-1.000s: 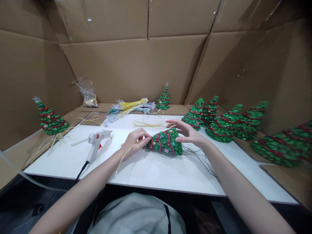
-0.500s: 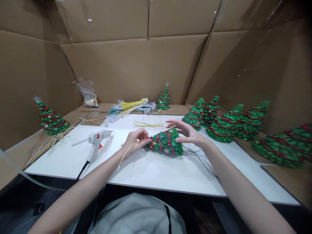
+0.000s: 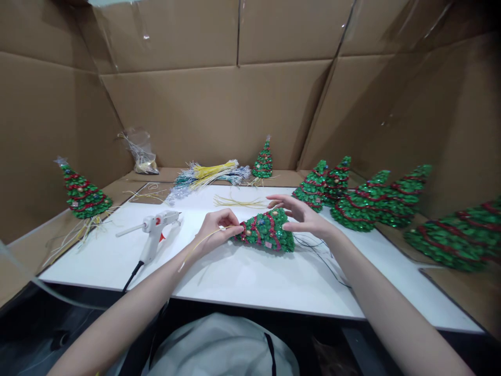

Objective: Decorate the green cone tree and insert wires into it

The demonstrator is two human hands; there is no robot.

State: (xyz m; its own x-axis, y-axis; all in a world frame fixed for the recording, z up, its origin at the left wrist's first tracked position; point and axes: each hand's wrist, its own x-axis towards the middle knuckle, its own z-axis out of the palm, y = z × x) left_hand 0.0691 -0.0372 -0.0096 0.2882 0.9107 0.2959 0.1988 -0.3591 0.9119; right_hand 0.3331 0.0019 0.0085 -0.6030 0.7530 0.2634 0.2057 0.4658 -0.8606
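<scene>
A small green sequined tree [image 3: 266, 231] with red garland lies on its side on the white board [image 3: 242, 277], its tip pointing left. My left hand [image 3: 217, 227] pinches a thin yellow wire [image 3: 193, 249] at the tree's tip; the wire trails down along my forearm. My right hand [image 3: 302, 215] holds the tree's wide base, fingers spread over it. Thin dark wires [image 3: 321, 249] run from the base to the right.
A white glue gun [image 3: 153, 230] with a black cord lies left of my hands. Finished trees stand at the right [image 3: 364, 203], at the back [image 3: 263, 159] and at the far left [image 3: 80, 190]. Bundled yellow and silver wires [image 3: 207, 173] and a plastic bag [image 3: 141, 151] lie behind. Cardboard walls surround the board.
My left hand has shifted slightly at the tree's tip and the yellow wire lies lower along my forearm. The tree and my right hand have barely moved.
</scene>
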